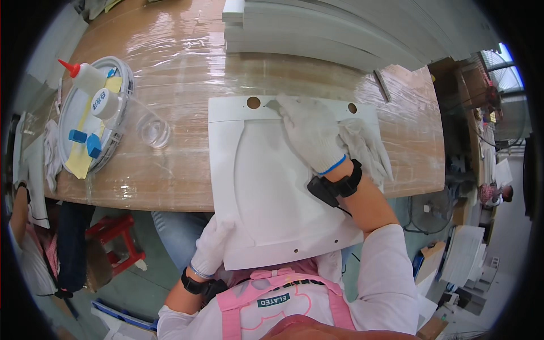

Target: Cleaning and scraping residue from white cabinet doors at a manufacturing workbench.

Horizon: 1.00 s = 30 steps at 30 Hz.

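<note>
A white cabinet-door-like panel (272, 181) with an arched raised field lies on the table's near part and overhangs its front edge toward me. Round holes show near its far and near edges. My left hand (213, 243), in a white knit glove, is closed on the panel's lower left edge. My right hand (310, 131), gloved with a blue cuff, presses down near the far edge, between the two large holes. Under its fingertips is a small grey-green piece (273, 105), perhaps folded sandpaper. A crumpled whitish rag (368, 148) lies on the panel beside my right wrist.
A film-covered brown table (175, 68) carries a stack of white boards (317, 28) at the back. On the left, a white bucket lid (71, 122) holds a red-tipped bottle (85, 76), a jar and blue blocks. Beside it stands a clear cup (153, 131). A red stool (122, 243) and another person (25, 226) are at left.
</note>
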Each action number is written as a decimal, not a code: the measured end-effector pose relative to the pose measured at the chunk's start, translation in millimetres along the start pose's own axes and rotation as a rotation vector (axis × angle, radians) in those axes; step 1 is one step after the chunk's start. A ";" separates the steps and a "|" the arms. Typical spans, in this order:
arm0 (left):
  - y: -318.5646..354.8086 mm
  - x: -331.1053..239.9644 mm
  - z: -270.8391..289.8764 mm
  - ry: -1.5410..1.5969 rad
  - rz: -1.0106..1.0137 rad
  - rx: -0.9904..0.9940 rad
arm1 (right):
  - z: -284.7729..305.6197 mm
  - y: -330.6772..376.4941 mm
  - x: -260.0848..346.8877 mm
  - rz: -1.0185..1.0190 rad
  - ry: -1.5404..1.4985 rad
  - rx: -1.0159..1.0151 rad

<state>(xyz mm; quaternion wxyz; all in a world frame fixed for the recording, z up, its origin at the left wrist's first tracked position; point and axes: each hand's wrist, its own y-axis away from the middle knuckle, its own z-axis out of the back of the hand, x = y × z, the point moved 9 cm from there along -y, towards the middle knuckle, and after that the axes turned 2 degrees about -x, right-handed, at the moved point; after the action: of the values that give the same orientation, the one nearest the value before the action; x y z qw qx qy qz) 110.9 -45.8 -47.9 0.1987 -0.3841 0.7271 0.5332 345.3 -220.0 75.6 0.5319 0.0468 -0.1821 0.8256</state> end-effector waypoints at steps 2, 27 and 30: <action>-0.8 1.2 1.5 -0.020 -0.002 -0.003 | 1.0 -2.0 4.8 0.027 0.017 0.012; -1.0 0.1 0.8 0.049 -0.044 0.026 | -15.2 15.2 18.5 0.031 -0.263 -0.122; -1.0 -1.2 -0.3 0.031 -0.041 0.021 | -18.9 17.1 12.8 0.042 -0.269 -0.162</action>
<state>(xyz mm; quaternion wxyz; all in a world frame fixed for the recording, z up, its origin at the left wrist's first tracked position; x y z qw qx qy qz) 112.5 -45.7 -47.6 0.2022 -0.4052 0.7276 0.5154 326.7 -208.7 57.2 0.4874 0.1104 -0.3187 0.8054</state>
